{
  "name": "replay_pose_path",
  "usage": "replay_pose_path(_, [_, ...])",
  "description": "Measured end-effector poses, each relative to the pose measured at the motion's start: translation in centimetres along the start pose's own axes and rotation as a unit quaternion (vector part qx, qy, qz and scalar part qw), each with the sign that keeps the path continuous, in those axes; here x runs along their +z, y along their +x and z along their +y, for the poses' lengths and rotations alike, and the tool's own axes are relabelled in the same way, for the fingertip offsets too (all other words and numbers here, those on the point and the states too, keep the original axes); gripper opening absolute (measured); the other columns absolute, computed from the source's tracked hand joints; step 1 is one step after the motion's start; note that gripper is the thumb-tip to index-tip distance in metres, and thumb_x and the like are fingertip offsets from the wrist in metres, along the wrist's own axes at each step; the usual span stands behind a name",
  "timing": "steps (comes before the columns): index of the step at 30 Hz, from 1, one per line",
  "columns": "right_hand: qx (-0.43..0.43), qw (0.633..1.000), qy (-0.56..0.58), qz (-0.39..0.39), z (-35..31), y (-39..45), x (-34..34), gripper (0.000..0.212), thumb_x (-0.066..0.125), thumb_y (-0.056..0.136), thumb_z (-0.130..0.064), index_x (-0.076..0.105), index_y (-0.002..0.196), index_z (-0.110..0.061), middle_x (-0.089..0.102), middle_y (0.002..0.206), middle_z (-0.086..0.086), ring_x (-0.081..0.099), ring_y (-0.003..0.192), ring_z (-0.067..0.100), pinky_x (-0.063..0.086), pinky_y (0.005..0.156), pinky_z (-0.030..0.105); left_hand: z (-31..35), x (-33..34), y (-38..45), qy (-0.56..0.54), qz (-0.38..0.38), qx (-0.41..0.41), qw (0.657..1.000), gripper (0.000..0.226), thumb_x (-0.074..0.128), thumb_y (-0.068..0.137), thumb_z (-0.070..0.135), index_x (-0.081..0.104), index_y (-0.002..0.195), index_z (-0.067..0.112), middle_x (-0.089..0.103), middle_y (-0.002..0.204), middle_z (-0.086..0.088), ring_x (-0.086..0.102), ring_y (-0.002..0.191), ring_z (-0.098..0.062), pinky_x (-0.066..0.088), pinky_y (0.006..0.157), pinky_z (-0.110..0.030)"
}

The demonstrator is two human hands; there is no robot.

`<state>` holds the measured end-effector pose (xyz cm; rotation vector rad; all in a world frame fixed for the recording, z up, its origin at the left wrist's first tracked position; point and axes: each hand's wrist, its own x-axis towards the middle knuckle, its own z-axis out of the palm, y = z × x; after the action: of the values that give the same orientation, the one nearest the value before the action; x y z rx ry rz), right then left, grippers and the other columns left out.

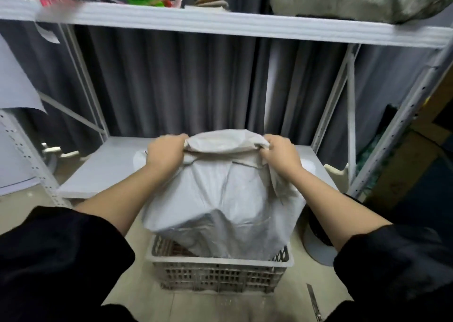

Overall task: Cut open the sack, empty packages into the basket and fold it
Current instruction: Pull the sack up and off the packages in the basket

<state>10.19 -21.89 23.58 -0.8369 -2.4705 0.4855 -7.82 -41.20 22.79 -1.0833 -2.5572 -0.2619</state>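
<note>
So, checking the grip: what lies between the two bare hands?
In the head view, only the bunched top of the white woven sack spans between left hand and right hand.

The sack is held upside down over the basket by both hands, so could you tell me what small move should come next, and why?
Probably lift and shake the sack gently: both the left hand and right hand grip its upper end, its bulging lower end sits in the basket, so contents seem still inside.
</note>
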Motion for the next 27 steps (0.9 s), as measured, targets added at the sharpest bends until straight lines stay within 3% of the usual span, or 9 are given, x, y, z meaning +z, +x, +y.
replay_pose_path(4, [-0.008,0.978,0.107,0.178,-4.2,0.5,-4.1,0.011,0.047,0.084,-0.015,0.048,0.074,-0.020,0.055,0.078,0.000,0.052,0.072,0.024,0.035,0.060,0.032,0.0,-5.4,1.4,-0.172,0.210,-0.038,0.962,0.020,0.054,0.084,0.018,0.064,0.101,0.023,0.067,0.094,-0.009,0.058,0.089,-0.036,0.039,0.064,-0.038])
replay_pose_path(6, [-0.008,0.993,0.006,0.116,-4.7,0.2,-4.5,0.010,0.045,0.086,-0.013,0.048,0.078,-0.018,0.056,0.082,0.005,0.051,0.077,0.029,0.034,0.064,0.032,0.6,-6.9,1.4,-0.136,0.178,-0.033,0.974,0.022,0.053,0.085,0.017,0.064,0.104,0.019,0.067,0.095,-0.012,0.060,0.090,-0.038,0.040,0.067,-0.038])
replay_pose_path(8, [-0.001,0.993,-0.115,-0.020,-4.6,-0.3,-4.7,0.014,0.044,0.085,-0.010,0.051,0.075,-0.017,0.059,0.086,0.012,0.056,0.086,0.036,0.038,0.067,0.034,1.2,-7.5,1.1,0.010,0.059,-0.010,0.998,0.028,0.052,0.087,0.013,0.064,0.111,0.018,0.068,0.104,-0.013,0.063,0.096,-0.038,0.045,0.072,-0.038])
replay_pose_path(9, [0.010,0.993,-0.114,-0.022,-4.6,-0.3,-5.3,0.016,0.043,0.085,-0.008,0.055,0.077,-0.016,0.061,0.089,0.015,0.058,0.089,0.038,0.041,0.067,0.035,1.1,-8.0,1.0,0.043,0.026,-0.013,0.999,0.029,0.050,0.088,0.012,0.064,0.112,0.018,0.067,0.106,-0.014,0.063,0.098,-0.037,0.046,0.073,-0.037])
replay_pose_path(11, [0.005,0.997,-0.020,0.070,-5.2,0.1,-6.8,0.017,0.040,0.083,-0.007,0.057,0.079,-0.009,0.062,0.089,0.016,0.059,0.087,0.039,0.043,0.064,0.037,0.3,-9.1,1.5,-0.012,0.075,-0.005,0.997,0.025,0.050,0.087,0.015,0.064,0.108,0.017,0.067,0.102,-0.014,0.062,0.096,-0.038,0.045,0.072,-0.037])
replay_pose_path(14, [-0.030,0.967,0.073,0.241,-6.2,-1.0,-6.5,0.017,0.040,0.083,-0.005,0.055,0.090,-0.005,0.061,0.093,0.014,0.054,0.085,0.034,0.034,0.066,0.036,0.3,-9.1,0.6,-0.136,0.254,0.025,0.957,0.032,0.045,0.082,0.031,0.062,0.102,0.014,0.064,0.098,-0.013,0.056,0.090,-0.035,0.039,0.071,-0.038])
replay_pose_path(18, [-0.021,0.996,-0.072,0.054,-4.6,-1.4,-4.4,0.027,0.041,0.088,-0.008,0.058,0.109,-0.009,0.064,0.111,0.017,0.058,0.101,0.036,0.040,0.075,0.037,0.4,-7.7,-0.5,-0.040,0.043,0.026,0.998,0.031,0.054,0.090,0.027,0.056,0.118,0.013,0.059,0.117,-0.018,0.058,0.105,-0.038,0.046,0.080,-0.043])
replay_pose_path(24, [-0.038,0.965,0.063,0.252,-6.1,-0.2,-6.7,0.017,0.038,0.082,-0.004,0.050,0.092,-0.008,0.061,0.092,0.012,0.051,0.081,0.034,0.034,0.066,0.038,1.3,-10.0,1.7,-0.135,0.277,-0.023,0.951,0.021,0.060,0.084,0.023,0.058,0.103,0.014,0.057,0.103,-0.008,0.051,0.094,-0.032,0.039,0.061,-0.041])
replay_pose_path(27, [0.032,0.967,0.097,0.233,-5.2,0.2,-5.8,0.013,0.034,0.084,-0.007,0.046,0.087,-0.012,0.063,0.088,0.012,0.053,0.077,0.033,0.034,0.066,0.035,0.7,-8.3,1.3,0.002,0.266,0.150,0.952,0.037,0.070,0.076,0.027,0.059,0.107,0.011,0.060,0.103,-0.009,0.055,0.094,-0.033,0.045,0.065,-0.041])
